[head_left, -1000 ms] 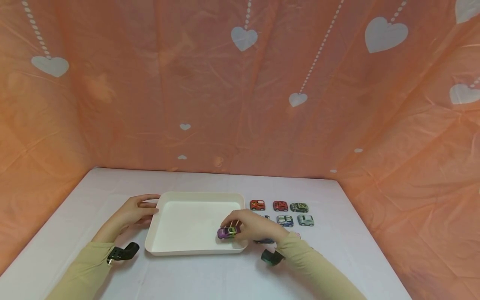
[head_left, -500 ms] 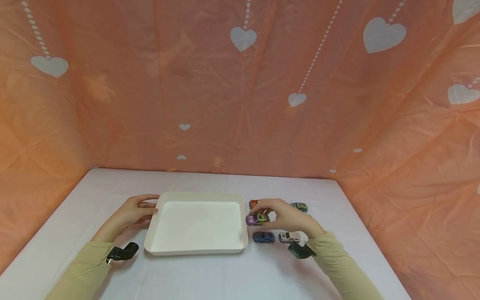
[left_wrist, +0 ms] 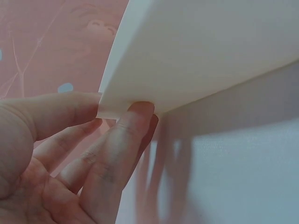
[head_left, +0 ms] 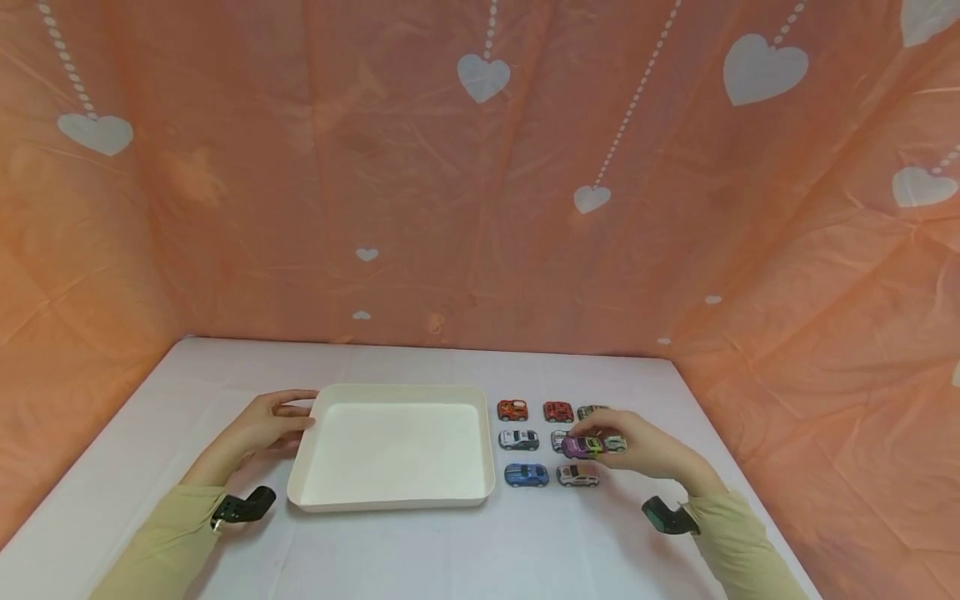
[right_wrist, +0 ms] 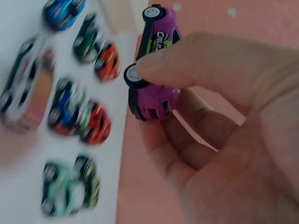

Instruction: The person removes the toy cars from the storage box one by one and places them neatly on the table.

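My right hand (head_left: 645, 446) holds a purple and lime-green toy car (head_left: 577, 447) above the rows of cars on the right. In the right wrist view the thumb presses the car's side near a wheel, with the fingers curled against its other side. Underneath, a white-and-blue toy car (head_left: 557, 441) and a pale green one (head_left: 617, 443) are partly hidden. My left hand (head_left: 268, 427) touches the left side of a white rectangular tray (head_left: 397, 505). Its extended fingers meet the tray's outer wall in the left wrist view.
Several more toy cars stand beside the tray, among them an orange-red one (head_left: 513, 410), a red one (head_left: 558, 412), a black-and-white one (head_left: 519, 440), a blue one (head_left: 527, 475) and a silver one (head_left: 577, 475). An orange curtain (head_left: 420, 208) surrounds the table's back and sides.
My right hand has carried the purple toy car from above the tray rightward, over the tray's right edge, to above the other cars. My left hand has stayed at the tray.
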Motion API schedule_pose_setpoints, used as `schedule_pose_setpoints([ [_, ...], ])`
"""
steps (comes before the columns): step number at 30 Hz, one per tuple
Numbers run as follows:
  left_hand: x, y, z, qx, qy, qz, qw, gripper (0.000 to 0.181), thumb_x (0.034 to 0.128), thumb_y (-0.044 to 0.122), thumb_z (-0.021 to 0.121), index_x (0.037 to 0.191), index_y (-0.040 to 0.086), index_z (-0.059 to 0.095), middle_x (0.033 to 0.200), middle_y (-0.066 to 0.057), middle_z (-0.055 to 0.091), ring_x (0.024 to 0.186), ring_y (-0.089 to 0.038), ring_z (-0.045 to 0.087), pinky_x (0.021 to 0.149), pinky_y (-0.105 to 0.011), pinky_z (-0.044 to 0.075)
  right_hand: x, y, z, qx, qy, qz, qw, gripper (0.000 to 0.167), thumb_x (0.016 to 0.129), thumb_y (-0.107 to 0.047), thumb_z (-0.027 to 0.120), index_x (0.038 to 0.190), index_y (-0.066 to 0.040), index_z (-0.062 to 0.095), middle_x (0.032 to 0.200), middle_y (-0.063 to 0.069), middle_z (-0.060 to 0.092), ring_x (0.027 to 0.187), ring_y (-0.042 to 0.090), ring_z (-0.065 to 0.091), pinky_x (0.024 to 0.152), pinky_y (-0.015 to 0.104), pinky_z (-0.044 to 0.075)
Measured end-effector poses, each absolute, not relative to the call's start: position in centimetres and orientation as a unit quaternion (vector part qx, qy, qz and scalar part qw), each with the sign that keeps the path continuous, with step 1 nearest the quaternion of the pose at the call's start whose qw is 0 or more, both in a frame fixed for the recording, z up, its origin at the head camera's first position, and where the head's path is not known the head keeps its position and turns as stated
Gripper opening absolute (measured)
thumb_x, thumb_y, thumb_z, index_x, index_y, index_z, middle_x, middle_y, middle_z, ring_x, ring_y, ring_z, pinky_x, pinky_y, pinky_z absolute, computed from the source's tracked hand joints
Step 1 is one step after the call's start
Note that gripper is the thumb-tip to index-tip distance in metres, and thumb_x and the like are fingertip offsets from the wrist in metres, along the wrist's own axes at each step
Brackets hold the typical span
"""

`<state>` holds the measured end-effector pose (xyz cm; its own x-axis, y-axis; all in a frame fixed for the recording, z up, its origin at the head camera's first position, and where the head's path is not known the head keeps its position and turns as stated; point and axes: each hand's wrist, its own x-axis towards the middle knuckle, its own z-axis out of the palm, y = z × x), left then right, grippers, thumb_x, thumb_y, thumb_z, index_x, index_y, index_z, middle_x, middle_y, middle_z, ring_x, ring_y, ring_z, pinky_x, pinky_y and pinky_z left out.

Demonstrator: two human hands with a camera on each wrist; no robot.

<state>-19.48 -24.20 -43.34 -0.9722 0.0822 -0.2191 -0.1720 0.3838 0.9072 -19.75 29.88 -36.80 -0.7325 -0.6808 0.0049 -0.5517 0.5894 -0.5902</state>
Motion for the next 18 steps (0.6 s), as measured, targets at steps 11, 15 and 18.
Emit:
schedule_pose_setpoints([
  [11,-19.5,-24.2,-43.3,-0.03,0.823,0.555,0.114,0.061,0.09,0.009,0.066,0.142,-0.006,0.036,0.128,-0.034,0.05,0.086,-0.018,0.065,0.066,-0.032,0.055,-19.4,35.0,-38.6,-0.32,0.889,-0.302,0.128,0.042,0.08,0.005,0.067,0.118,-0.013,0.065,0.118,0.003,0.063,0.11,0.019,0.056,0.094,0.033,0.047],
  [15,-19.5,-24.1,-43.2,-0.033,0.824,0.554,0.115,0.061,0.09,0.008,0.066,0.142,-0.005,0.037,0.129,-0.033,0.05,0.087,-0.018,0.065,0.066,-0.032,0.055,-19.4,36.0,-39.4,-0.314,0.892,-0.301,0.128,0.04,0.08,0.003,0.069,0.116,-0.012,0.066,0.117,0.004,0.063,0.11,0.017,0.056,0.093,0.03,0.046],
  [18,-19.5,-24.1,-43.2,-0.039,0.824,0.553,0.115,0.061,0.0899,0.007,0.066,0.142,-0.004,0.037,0.13,-0.033,0.049,0.087,-0.019,0.064,0.066,-0.033,0.055,-19.4,36.3,-40.1,-0.327,0.889,-0.299,0.118,0.039,0.078,0.003,0.07,0.115,-0.01,0.066,0.115,0.005,0.064,0.109,0.015,0.056,0.092,0.029,0.047],
])
